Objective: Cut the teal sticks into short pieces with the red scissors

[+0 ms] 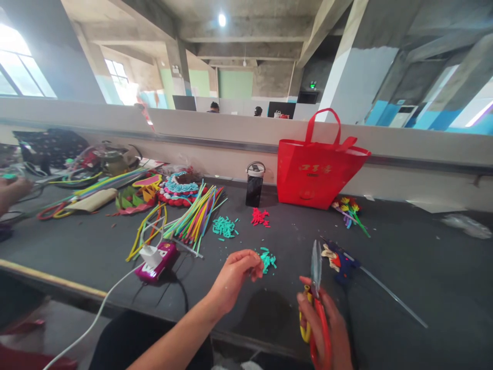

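Note:
My left hand (242,272) is over the dark table, its fingers curled together beside a small pile of teal cut pieces (268,261). Whatever is between those fingertips, if anything, is hidden. In my right hand (333,329) is a pair of scissors (316,267), blades pointing up and away, one handle red and the other yellow. Beyond my hands lie a larger teal pile (225,227) and a red pile (260,217) of short cut pieces. A blue glue gun (344,264) with a long clear stick rests right of the scissors.
A red bag (316,174) and a dark cup (254,185) stand near the partition. Colourful fuzzy stems (196,216) lie left, behind a purple power block (157,261) with a white cable. Small flowers (348,208) lie right. Another person's hand (13,192) shows far left.

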Motion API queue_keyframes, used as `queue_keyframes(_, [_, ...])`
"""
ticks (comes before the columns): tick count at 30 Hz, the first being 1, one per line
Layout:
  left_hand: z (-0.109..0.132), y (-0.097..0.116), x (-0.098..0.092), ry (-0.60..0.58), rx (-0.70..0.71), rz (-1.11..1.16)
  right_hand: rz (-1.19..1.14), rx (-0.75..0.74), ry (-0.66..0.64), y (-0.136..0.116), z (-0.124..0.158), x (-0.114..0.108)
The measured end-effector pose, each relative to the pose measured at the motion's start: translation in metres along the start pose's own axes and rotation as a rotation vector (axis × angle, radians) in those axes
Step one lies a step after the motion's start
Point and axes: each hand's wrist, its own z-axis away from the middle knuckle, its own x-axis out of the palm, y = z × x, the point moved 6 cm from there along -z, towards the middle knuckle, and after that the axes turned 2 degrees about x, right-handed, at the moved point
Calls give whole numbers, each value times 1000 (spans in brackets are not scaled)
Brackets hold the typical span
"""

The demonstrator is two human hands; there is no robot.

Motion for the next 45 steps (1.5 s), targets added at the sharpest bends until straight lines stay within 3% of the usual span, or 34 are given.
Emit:
queue_keyframes(4, [-21, 0, -34, 140, 120, -399, 0, 79, -209, 9, 3, 11])
queue_keyframes(10, [-73, 11, -108, 351, 224, -669, -229, 185, -483, 35, 8, 12])
queue_keyframes(13, [-95, 19, -137, 441, 234, -767, -323, 181, -529, 35, 14, 11])
queue_keyframes(17, [-112, 27, -157, 538, 219, -850, -357, 193, -429, 30, 20, 11])
queue_keyframes(20, [-106, 26, -159, 549, 229, -865, -299, 178, -326, 30, 18, 8])
queue_keyframes(25, [-62, 3, -148, 428, 271, -768, -408, 121, -136, 35, 8, -5])
queue_keyframes(29, [-42, -16, -138, 334, 249, -620, -472, 94, -161, 33, 4, -4])
queue_keyframes(32, [-47, -29, -118, 267, 207, -509, -430, 95, -183, 32, 6, -1])
queue_keyframes(38, [-49, -54, -58, 90, 159, -382, -416, 77, -93, 37, 10, -1])
queue_keyframes(40, [-55, -51, -58, 106, 186, -377, -406, 51, -73, 39, 8, -3])
queue_keyframes(45, [-98, -36, -82, 205, 202, -385, -386, 10, -141, 37, 3, -1])
